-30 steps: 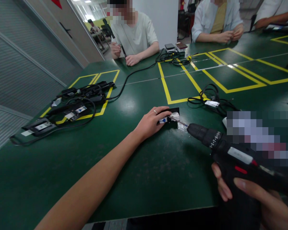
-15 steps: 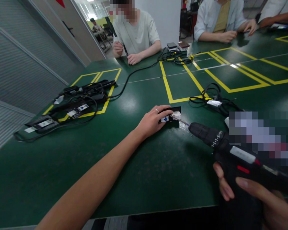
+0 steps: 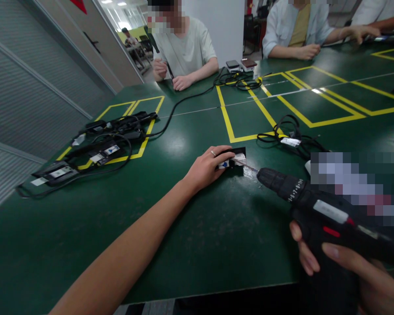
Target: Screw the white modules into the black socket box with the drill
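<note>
One left hand (image 3: 206, 169): fingers slightly parted, holding one black piece (image 3: 240, 152) against the bench (image 3: 200, 240).
One right hand (image 3: 357, 262): fingers wrapped around one drill (image 3: 331, 212).
One bit (image 3: 249, 167): ahead of the right fingers, tip at the piece.
Change: beyond the fingers, one co-worker's arm (image 3: 346, 33) reaches farther out; both hands keep their pose.

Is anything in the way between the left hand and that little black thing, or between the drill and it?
Nothing visible: the left hand holds the black piece directly, and the drill bit reaches toward it from the right, with nothing seen between.
</note>
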A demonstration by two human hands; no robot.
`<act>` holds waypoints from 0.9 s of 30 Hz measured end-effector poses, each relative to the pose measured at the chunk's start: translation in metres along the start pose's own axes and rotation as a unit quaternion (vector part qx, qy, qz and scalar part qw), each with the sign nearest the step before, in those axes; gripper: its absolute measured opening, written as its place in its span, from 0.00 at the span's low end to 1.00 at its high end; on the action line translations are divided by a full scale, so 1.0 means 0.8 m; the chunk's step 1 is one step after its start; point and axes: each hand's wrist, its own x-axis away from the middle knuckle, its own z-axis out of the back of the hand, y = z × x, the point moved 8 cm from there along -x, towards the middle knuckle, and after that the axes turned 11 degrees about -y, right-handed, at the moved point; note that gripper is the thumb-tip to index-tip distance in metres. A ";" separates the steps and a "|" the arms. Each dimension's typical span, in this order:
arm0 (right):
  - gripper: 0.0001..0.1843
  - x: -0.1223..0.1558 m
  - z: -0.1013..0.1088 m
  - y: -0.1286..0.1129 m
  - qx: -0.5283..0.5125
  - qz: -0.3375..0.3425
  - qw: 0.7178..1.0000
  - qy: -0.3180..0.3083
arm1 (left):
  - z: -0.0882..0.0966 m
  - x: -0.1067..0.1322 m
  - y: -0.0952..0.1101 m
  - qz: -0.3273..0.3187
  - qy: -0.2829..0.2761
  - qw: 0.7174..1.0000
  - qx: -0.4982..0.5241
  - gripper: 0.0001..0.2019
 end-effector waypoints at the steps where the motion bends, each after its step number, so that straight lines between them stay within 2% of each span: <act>1: 0.10 -0.001 0.000 0.000 -0.002 -0.002 1.000 -0.002 | 0.000 0.000 0.000 -0.001 0.001 1.000 0.001 0.24; 12: 0.12 -0.002 -0.004 -0.007 -0.004 0.008 1.000 -0.004 | 0.003 -0.001 0.001 0.001 0.001 1.000 0.008 0.23; 19: 0.22 0.007 0.000 0.008 0.011 -0.031 0.998 -0.046 | 0.001 -0.001 -0.002 0.004 0.006 1.000 0.018 0.22; 24: 0.21 0.022 0.015 0.016 0.081 -0.079 0.994 -0.004 | 0.001 -0.001 -0.003 0.001 0.006 1.000 0.021 0.22; 27: 0.19 0.025 0.017 0.015 0.096 -0.071 0.993 -0.009 | 0.001 -0.001 -0.003 0.004 0.001 1.000 0.019 0.23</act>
